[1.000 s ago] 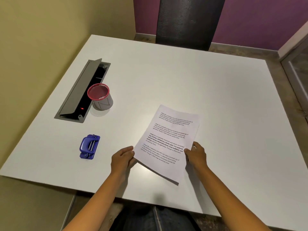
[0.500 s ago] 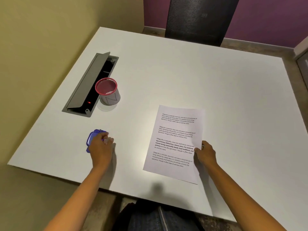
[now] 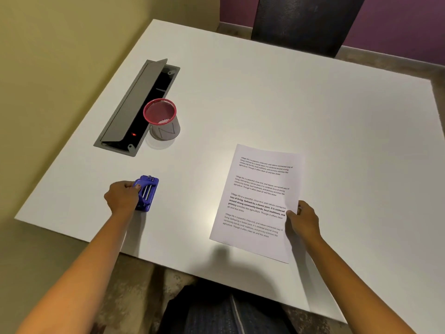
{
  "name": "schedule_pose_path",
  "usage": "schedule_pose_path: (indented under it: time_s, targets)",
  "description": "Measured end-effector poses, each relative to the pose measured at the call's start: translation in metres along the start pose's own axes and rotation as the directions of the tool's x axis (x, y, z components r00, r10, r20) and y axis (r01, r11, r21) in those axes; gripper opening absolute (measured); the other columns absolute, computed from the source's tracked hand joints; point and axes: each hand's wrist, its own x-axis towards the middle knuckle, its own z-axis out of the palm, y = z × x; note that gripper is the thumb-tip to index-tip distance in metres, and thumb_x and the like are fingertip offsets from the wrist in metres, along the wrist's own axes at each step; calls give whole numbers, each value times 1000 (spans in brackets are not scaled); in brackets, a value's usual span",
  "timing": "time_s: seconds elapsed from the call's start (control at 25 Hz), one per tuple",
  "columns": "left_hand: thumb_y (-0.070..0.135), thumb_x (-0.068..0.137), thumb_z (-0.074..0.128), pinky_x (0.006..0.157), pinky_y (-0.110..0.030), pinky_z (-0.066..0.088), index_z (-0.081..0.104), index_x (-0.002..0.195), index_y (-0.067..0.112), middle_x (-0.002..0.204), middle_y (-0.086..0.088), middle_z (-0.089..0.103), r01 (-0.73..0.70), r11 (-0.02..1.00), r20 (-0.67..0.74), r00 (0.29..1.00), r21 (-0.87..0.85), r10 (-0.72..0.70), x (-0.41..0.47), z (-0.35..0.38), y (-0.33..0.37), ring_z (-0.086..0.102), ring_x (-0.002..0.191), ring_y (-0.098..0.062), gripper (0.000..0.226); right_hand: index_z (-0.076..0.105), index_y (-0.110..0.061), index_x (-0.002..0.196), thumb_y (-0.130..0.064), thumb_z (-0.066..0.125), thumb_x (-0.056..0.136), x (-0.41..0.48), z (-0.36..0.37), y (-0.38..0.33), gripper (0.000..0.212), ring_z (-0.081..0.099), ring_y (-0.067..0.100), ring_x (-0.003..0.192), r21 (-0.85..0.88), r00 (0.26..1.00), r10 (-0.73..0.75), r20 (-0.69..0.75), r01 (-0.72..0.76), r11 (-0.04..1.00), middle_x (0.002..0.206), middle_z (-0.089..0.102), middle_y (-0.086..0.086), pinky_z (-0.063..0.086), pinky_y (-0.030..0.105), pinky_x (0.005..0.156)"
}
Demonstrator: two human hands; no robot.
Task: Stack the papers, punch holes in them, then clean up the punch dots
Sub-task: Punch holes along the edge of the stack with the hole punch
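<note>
A stack of printed white papers [image 3: 258,201] lies flat on the white table [image 3: 265,97], right of centre. My right hand [image 3: 304,219] pinches the stack's right edge, thumb on top. A small blue hole punch [image 3: 147,193] sits near the table's front left. My left hand [image 3: 121,197] grips the punch from its left side, fingers curled over its near end.
A red mesh cup [image 3: 161,118] with a grey base stands behind the punch, with some white bits inside. Beside it an open grey cable hatch [image 3: 134,106] is set into the table. A dark chair back [image 3: 303,22] stands at the far edge. A yellow wall runs along the left.
My left hand let go of the papers, reached left and closed on the blue punch. The papers settled flat and square, with my right hand still on their edge.
</note>
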Motion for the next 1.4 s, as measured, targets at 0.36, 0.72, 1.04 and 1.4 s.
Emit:
schedule_pose_path:
  time_s: [0.36, 0.72, 1.04, 1.4]
  targets:
    - [11, 87, 67, 79, -29, 45, 73, 103, 2, 104, -15, 71, 4, 989, 196, 980, -151, 26, -42, 51, 45, 63, 90, -29, 19, 57, -6, 113, -5, 56, 89, 1, -5, 6, 24, 53, 21, 87, -17, 999, -42, 21, 42, 999, 114, 66, 12, 37, 25, 77]
    - [10, 86, 67, 74, -25, 44, 72, 100, 1, 100, -15, 73, 1, 979, 246, 968, -205, 50, -81, 102, 80, 63, 82, -25, 17, 57, -8, 114, -5, 55, 89, -1, -14, 17, 25, 54, 21, 86, 34, 999, -37, -3, 37, 999, 99, 61, 2, 36, 24, 75]
    - [19, 86, 69, 79, -33, 51, 67, 99, 2, 93, -10, 69, -88, 992, 289, 951, -86, 110, -79, 102, 80, 65, 89, -30, 21, 57, -14, 107, -5, 55, 89, -6, -17, 16, 21, 58, 16, 79, 176, 999, -43, -28, 48, 983, 94, 64, -2, 39, 15, 60]
    - [27, 87, 69, 86, -41, 54, 65, 92, 9, 88, -6, 64, -79, 996, 363, 928, -46, 90, -74, 99, 78, 58, 80, -28, 20, 58, -10, 114, -5, 55, 89, 0, -2, -7, 25, 57, 18, 87, 184, 997, -62, 54, 51, 982, 98, 62, -4, 40, 22, 75]
